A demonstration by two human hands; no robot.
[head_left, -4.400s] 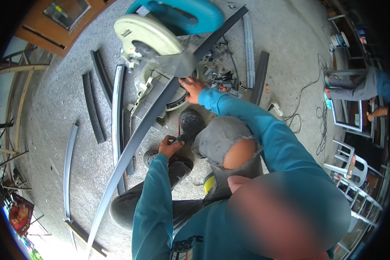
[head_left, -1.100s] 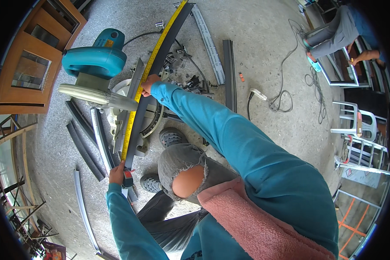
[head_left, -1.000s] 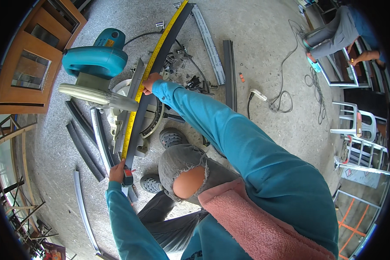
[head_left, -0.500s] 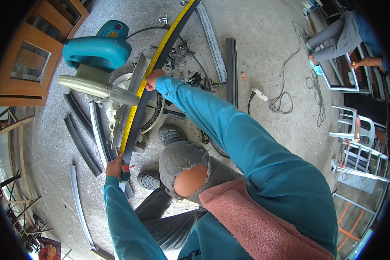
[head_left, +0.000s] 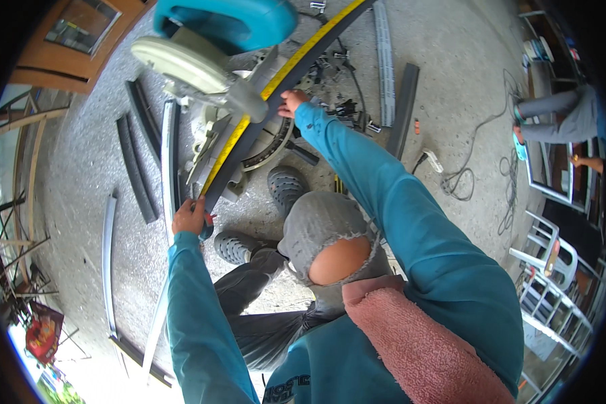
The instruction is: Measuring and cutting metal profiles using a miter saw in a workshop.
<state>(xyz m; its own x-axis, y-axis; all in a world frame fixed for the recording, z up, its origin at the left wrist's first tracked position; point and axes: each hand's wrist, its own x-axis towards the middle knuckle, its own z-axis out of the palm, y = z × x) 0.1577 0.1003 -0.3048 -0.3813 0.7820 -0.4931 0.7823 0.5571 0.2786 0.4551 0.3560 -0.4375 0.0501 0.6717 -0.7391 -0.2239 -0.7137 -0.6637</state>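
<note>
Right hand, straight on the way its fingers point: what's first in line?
For the right hand, the dark grey bar, directly ahead; whether they already touch is unclear. The saw's blade guard seems next, though depth is hard to judge.

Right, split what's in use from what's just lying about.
In use:
yellow tape measure in left hand
dark grey bar, right hand at its edge
saw, bar across its base

Apparently lying about:
loose dark profile
metal offcuts
white plug
small orange piece
</note>
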